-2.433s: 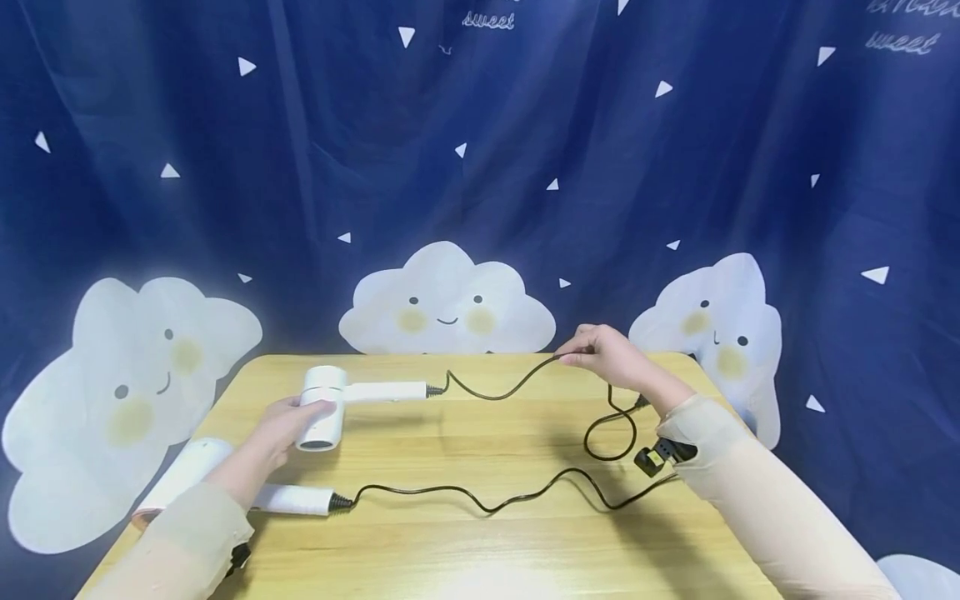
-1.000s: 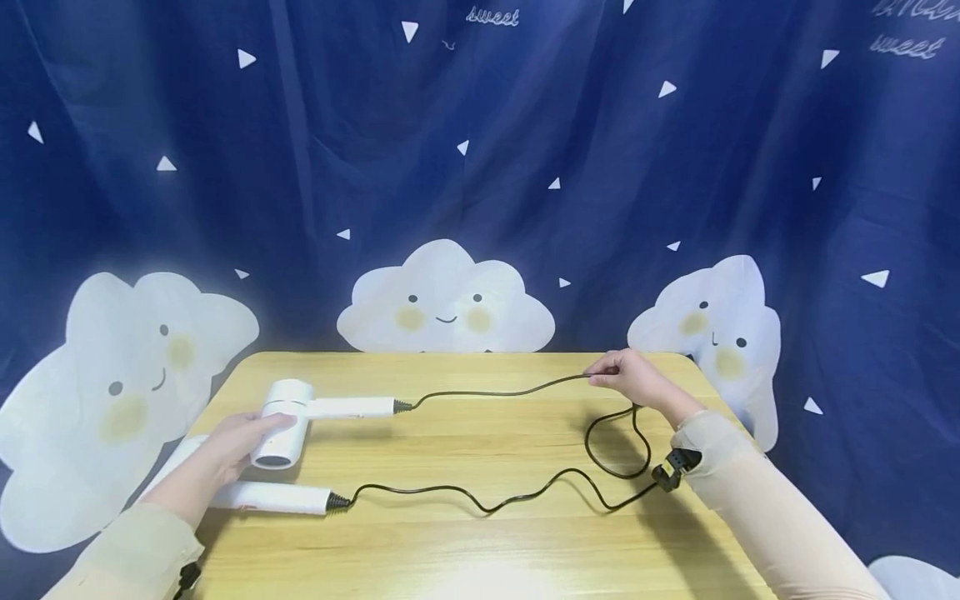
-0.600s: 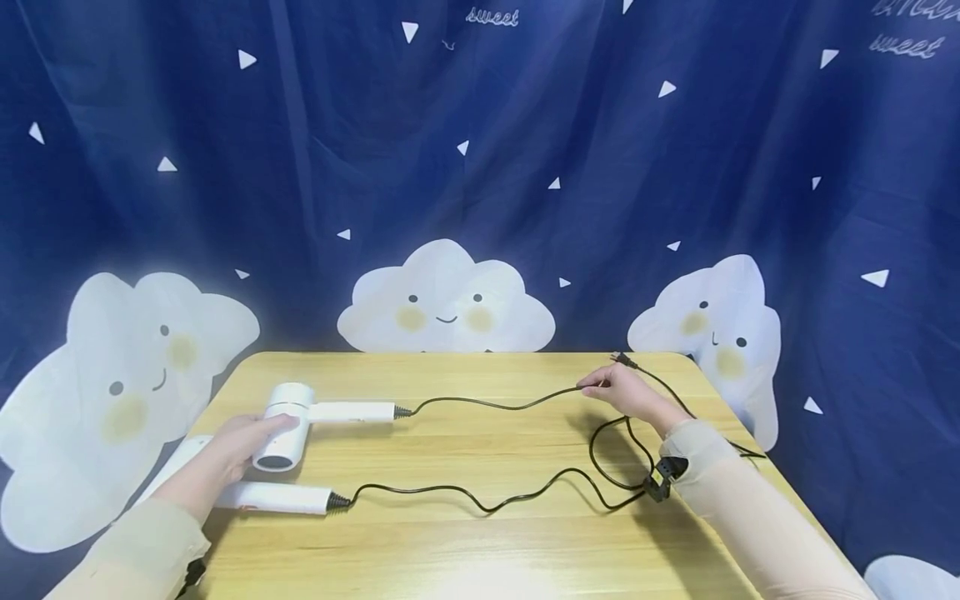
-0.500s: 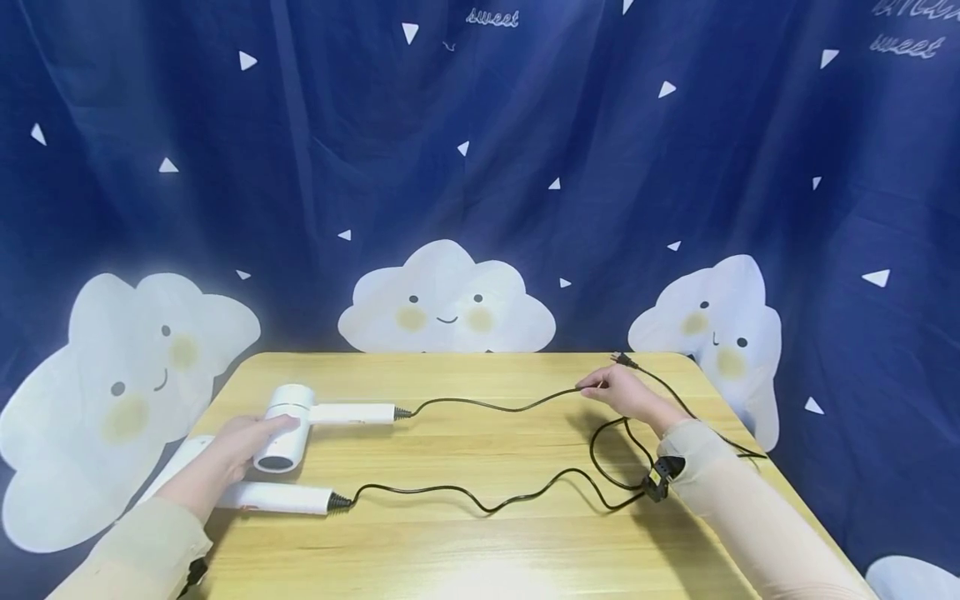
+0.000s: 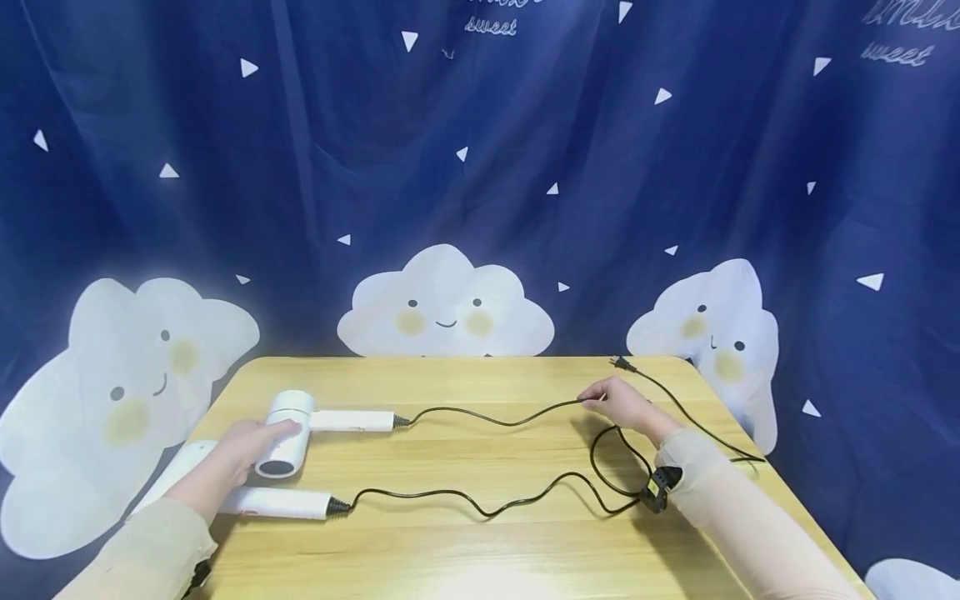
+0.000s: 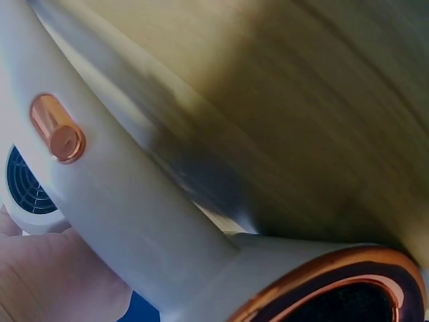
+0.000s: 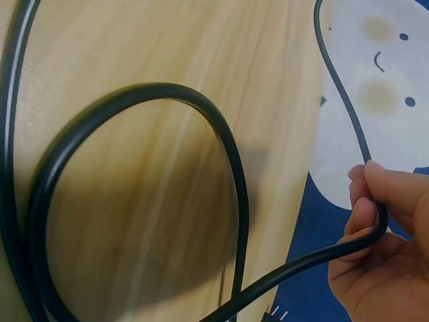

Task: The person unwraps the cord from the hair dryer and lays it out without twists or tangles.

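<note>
My left hand (image 5: 251, 442) grips the round head of a white hair dryer (image 5: 352, 421) near the table's left side, its handle pointing right. From that handle a black cord (image 5: 480, 416) runs across to my right hand (image 5: 621, 403), which pinches it between thumb and fingers. In the right wrist view the cord (image 7: 345, 100) bends through the fingers, and a loop of cable hangs below. A second white hair dryer (image 5: 277, 502) lies nearer the front, partly behind my left forearm. Its copper-coloured switch (image 6: 59, 129) and copper-ringed end (image 6: 335, 288) fill the left wrist view.
The second dryer's wavy cord (image 5: 480, 505) crosses the wooden table (image 5: 420, 558) toward my right forearm. A black two-pin plug (image 5: 622, 363) lies at the back right edge, its lead trailing to the right edge. Behind the table hangs a blue cloud-patterned curtain (image 5: 480, 200).
The held dryer has come left and toward the front, lower over the table. My right hand has moved right and down with the cord, and the plug now shows at the back edge.
</note>
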